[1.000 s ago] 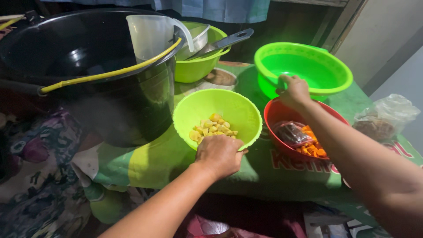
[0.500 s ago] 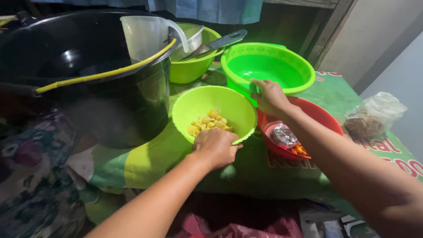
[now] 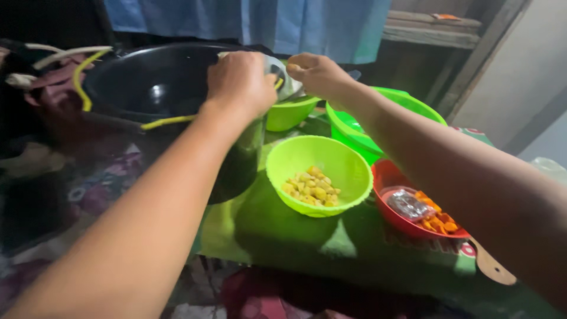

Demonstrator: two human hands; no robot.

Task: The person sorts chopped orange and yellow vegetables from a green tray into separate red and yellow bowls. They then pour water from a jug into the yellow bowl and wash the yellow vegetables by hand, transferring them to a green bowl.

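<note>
Hands meet over the black pot's far rim [image 3: 118, 118] — left hand [image 3: 239, 80] closed around a clear jug [image 3: 282, 80], right hand [image 3: 319, 74] pinching beside it — lifting seems underway, needing a steady grip.

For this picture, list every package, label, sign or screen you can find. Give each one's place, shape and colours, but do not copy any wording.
Small packet: lies in the red bowl on orange pieces, flat, silvery-grey wrapper.
Clear plastic bag: right edge of the view, crumpled, pale, mostly cut off.
Printed tablecloth: green, with red and white markings by the red bowl.
No signs or screens show.
</note>
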